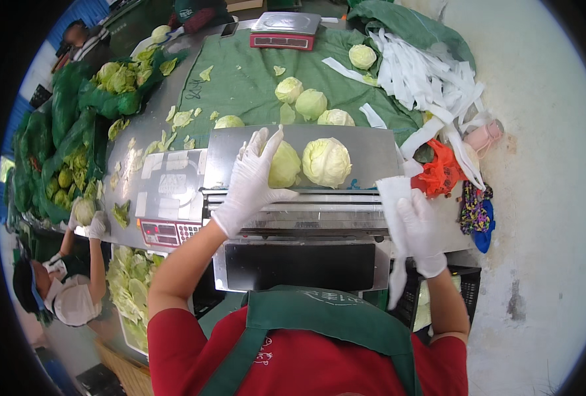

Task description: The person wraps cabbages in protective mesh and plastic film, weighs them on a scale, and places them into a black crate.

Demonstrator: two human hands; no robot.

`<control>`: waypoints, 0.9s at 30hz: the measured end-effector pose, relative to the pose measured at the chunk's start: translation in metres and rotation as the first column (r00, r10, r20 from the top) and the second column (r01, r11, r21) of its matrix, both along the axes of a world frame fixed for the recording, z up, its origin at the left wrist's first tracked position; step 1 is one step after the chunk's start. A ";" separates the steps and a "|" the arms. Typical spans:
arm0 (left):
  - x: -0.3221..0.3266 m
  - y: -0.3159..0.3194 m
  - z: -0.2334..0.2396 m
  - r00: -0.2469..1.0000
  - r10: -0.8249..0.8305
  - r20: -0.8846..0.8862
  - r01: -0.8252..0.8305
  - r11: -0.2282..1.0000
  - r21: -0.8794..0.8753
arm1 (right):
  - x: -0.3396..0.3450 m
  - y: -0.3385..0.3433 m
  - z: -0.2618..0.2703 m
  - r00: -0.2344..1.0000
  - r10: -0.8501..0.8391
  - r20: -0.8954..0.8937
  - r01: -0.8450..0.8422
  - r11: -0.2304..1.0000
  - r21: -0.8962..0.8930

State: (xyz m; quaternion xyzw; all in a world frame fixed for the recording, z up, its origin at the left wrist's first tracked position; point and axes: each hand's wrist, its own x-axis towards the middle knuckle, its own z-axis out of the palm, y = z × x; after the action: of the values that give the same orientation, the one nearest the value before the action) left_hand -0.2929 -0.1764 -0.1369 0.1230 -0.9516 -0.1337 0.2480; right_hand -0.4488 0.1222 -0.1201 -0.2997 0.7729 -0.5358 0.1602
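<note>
Two pale green cabbages stand side by side on a steel plate (367, 153) in front of me. My left hand (253, 183), in a white glove, is at the near left side of the left cabbage (287, 166), its fingers apart; whether it touches the leaves I cannot tell. The right cabbage (326, 162) stands free of both hands. Off the plate's right end, my gloved right hand (420, 230) grips a white strip of soft material (396, 208) that hangs down. Metal rollers (332, 199) run along the near side of the plate, above a black panel (300, 266).
A digital scale (169, 188) adjoins the plate's left; another scale (285, 29) stands at the back. More cabbages (311, 104) lie on green cloth (243, 59). White strips (416, 74) are heaped right, by a red plastic bag (439, 171). A co-worker (70, 292) handles a cabbage at left.
</note>
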 end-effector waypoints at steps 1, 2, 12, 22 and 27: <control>0.008 0.021 0.011 0.985 -0.086 -0.151 0.124 0.955 0.268 | 0.012 -0.006 0.003 1.000 -0.029 -0.007 0.029 0.999 -0.032; 0.020 0.048 0.008 0.978 -0.072 -0.194 0.163 0.847 0.506 | 0.028 -0.015 0.008 0.999 -0.050 -0.008 0.049 0.996 -0.071; 0.054 0.147 -0.020 0.981 0.172 -0.087 0.082 0.034 0.996 | 0.035 -0.012 0.008 0.997 -0.075 -0.029 0.072 0.992 -0.101; 0.022 0.159 0.007 0.825 0.428 -0.369 0.444 -0.087 0.892 | 0.033 -0.014 -0.028 0.623 0.469 0.626 -0.249 0.878 -0.409; 0.016 0.159 -0.029 0.900 0.260 -0.349 0.356 0.022 0.934 | 0.074 -0.049 -0.028 0.953 0.297 0.059 -0.265 0.912 -0.313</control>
State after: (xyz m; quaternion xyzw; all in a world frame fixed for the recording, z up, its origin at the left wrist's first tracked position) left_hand -0.2767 -0.0173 -0.1661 0.1938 -0.5033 -0.7913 0.2880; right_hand -0.3752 0.0731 -0.1480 -0.4000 0.6214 -0.6337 0.2284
